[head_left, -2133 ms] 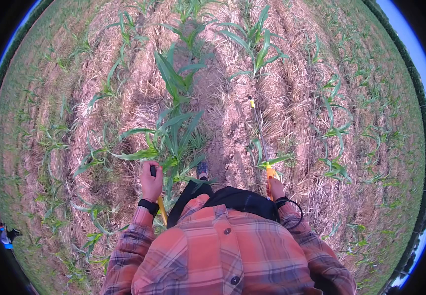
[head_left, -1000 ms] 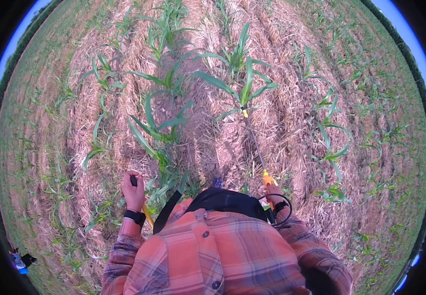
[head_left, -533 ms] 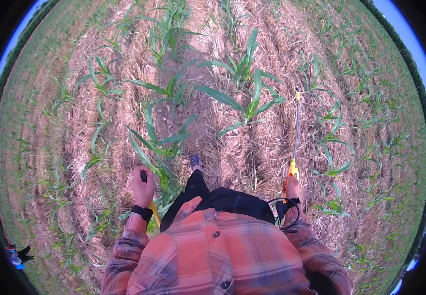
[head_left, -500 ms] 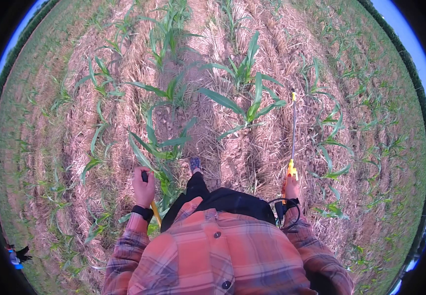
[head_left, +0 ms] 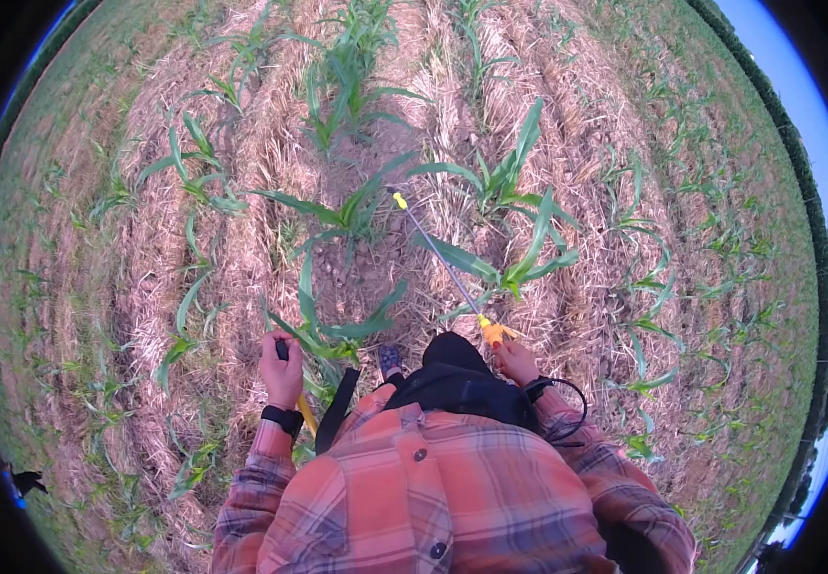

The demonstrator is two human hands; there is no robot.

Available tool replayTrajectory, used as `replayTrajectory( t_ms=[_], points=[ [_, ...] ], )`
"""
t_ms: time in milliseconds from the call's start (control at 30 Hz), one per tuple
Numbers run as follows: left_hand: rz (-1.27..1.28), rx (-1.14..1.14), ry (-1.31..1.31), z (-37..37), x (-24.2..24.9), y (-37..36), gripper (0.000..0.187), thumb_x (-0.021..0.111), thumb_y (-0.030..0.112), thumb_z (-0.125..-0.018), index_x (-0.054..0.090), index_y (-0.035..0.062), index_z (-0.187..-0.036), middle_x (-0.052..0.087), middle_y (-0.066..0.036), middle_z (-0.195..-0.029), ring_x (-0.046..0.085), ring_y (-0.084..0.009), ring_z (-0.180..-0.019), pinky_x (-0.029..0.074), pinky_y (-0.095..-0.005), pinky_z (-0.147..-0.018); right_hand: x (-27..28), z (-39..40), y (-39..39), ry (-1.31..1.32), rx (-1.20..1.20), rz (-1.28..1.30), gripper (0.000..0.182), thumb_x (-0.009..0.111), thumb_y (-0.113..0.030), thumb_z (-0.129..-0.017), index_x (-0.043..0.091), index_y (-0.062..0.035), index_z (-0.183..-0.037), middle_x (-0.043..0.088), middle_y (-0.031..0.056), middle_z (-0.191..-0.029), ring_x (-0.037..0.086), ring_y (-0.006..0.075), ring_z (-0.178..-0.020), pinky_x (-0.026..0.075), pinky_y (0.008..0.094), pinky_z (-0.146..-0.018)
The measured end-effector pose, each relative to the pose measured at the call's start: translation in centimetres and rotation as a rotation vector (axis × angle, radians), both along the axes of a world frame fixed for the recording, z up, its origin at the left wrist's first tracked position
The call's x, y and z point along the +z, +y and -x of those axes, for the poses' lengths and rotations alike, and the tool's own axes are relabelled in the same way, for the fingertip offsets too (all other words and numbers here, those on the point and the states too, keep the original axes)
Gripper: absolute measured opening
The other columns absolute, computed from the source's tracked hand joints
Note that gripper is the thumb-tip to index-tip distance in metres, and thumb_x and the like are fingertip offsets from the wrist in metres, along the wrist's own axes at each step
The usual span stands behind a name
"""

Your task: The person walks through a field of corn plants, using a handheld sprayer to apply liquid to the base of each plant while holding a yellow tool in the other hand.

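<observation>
My right hand [head_left: 517,362] grips the yellow-orange handle of a spray wand [head_left: 447,268]. The thin metal tube slants up and left, and its yellow nozzle end [head_left: 400,201] hangs over the soil between young corn plants. No spray can be made out. Closed around a black grip is my left hand [head_left: 282,371], left of my body. A yellow bar [head_left: 307,416], probably the pump lever, shows below it, partly hidden by my wrist. A young corn plant [head_left: 323,330] grows just beside this hand. Another corn plant [head_left: 519,273] stands ahead of the right hand.
Rows of young corn [head_left: 345,77] run forward through straw-covered soil [head_left: 433,105]. My shoe [head_left: 390,359] is on the ground between rows. A cable [head_left: 577,407] loops by my right wrist. A dark and blue shape [head_left: 22,483] lies at the far left edge.
My right hand has moved left, closer to my body. The wand has swung from pointing straight ahead on the right to slanting left across the row. My left hand has barely moved.
</observation>
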State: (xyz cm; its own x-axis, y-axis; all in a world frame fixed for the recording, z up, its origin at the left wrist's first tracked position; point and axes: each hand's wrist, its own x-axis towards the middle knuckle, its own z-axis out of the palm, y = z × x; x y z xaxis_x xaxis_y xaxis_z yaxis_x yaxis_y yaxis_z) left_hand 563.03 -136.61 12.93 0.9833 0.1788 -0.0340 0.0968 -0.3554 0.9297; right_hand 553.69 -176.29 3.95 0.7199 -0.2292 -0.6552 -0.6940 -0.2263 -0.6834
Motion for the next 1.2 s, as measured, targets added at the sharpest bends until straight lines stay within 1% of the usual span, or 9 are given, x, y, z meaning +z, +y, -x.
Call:
replayTrajectory(
  t_ms=[67,167,300,500,567,733,800,867,1200],
  points=[
    [-0.007,0.016,0.076,-1.1,-0.3,-0.1,0.01,0.051,0.004,-0.073,0.043,0.0051,-0.08,0.042,0.0,-0.06,0.04,-0.0067,-0.053,0.034,-0.0206,-0.048,1.2,-2.2,0.7,0.025,0.117,-0.02,0.026,0.044,-0.031,-0.081,0.05,-0.006,-0.076,0.042,-0.0019,-0.05,0.036,0.0052,-0.038,0.028,0.0183,-0.035],
    [-0.132,-0.012,0.001,-2.9,0.1,-0.7,0.011,0.051,0.003,-0.073,0.044,0.0052,-0.08,0.042,0.0,-0.061,0.04,-0.0069,-0.053,0.034,-0.0212,-0.048,1.7,-5.2,0.8,0.089,0.157,-0.209,0.024,0.044,-0.029,-0.081,0.05,-0.0062,-0.077,0.042,-0.0025,-0.05,0.035,0.0047,-0.038,0.027,0.0179,-0.035],
    [-0.106,0.032,-0.015,-5.8,0.0,-1.8,0.01,0.051,0.003,-0.072,0.044,0.0053,-0.08,0.043,-0.001,-0.061,0.04,-0.0072,-0.053,0.034,-0.0215,-0.048,1.0,-9.2,-0.1,0.098,0.162,-0.327,0.023,0.044,-0.028,-0.081,0.05,-0.006,-0.077,0.041,-0.0027,-0.051,0.034,0.0046,-0.038,0.025,0.0177,-0.035],
    [-0.206,0.065,-0.04,-12.9,3.0,-6.7,0.01,0.05,0.003,-0.073,0.044,0.0053,-0.08,0.041,0.001,-0.058,0.037,-0.0067,-0.051,0.032,-0.0219,-0.045,-1.8,-16.8,-5.1,0.087,0.127,-0.274,0.028,0.046,-0.034,-0.078,0.051,-0.007,-0.073,0.045,-0.0013,-0.05,0.04,0.0081,-0.037,0.031,0.0218,-0.033],
    [-0.3,0.056,-0.016,-15.7,4.9,-9.8,0.008,0.049,0.003,-0.074,0.044,0.005,-0.08,0.04,0.001,-0.058,0.037,-0.0062,-0.051,0.031,-0.0217,-0.044,-0.9,-19.4,-7.6,0.12,0.074,-0.257,0.028,0.045,-0.033,-0.079,0.05,-0.0058,-0.075,0.043,-0.0008,-0.051,0.037,0.0068,-0.037,0.028,0.0204,-0.033],
    [-0.366,-0.012,-0.157,-21.4,4.1,-12.9,0.008,0.049,0.003,-0.074,0.043,0.0043,-0.079,0.041,0.0,-0.059,0.038,-0.0057,-0.052,0.031,-0.0212,-0.045,-3.1,-23.4,-13.3,0.087,-0.053,-0.185,0.027,0.044,-0.032,-0.079,0.049,-0.0062,-0.075,0.042,0.0,-0.051,0.037,0.0084,-0.037,0.029,0.0221,-0.031],
    [-0.269,0.015,-0.074,-23.2,5.7,-15.2,0.008,0.049,0.003,-0.073,0.043,0.0038,-0.078,0.042,0.0,-0.059,0.038,-0.0069,-0.052,0.033,-0.0214,-0.047,-3.1,-24.5,-15.2,0.057,-0.146,-0.228,0.028,0.044,-0.033,-0.079,0.049,-0.0057,-0.074,0.042,0.0,-0.05,0.037,0.0082,-0.036,0.029,0.022,-0.031],
    [-0.322,0.029,-0.076,-25.1,8.0,-17.6,0.008,0.05,0.003,-0.073,0.043,0.0038,-0.078,0.042,-0.001,-0.059,0.038,-0.0073,-0.052,0.033,-0.0216,-0.047,-3.4,-25.8,-17.3,-0.025,-0.246,-0.266,0.031,0.043,-0.035,-0.08,0.048,-0.005,-0.073,0.042,0.0001,-0.05,0.037,0.008,-0.035,0.029,0.0214,-0.03],
    [-0.32,0.075,-0.057,-28.5,9.2,-20.3,0.01,0.051,0.004,-0.072,0.045,0.0044,-0.08,0.04,0.0,-0.058,0.037,-0.008,-0.053,0.034,-0.0219,-0.048,-1.9,-31.9,-26.2,-0.154,-0.58,-0.25,0.032,0.041,-0.034,-0.081,0.047,-0.0038,-0.072,0.042,0.0011,-0.052,0.037,0.0084,-0.035,0.029,0.0218,-0.03]
  ],
)
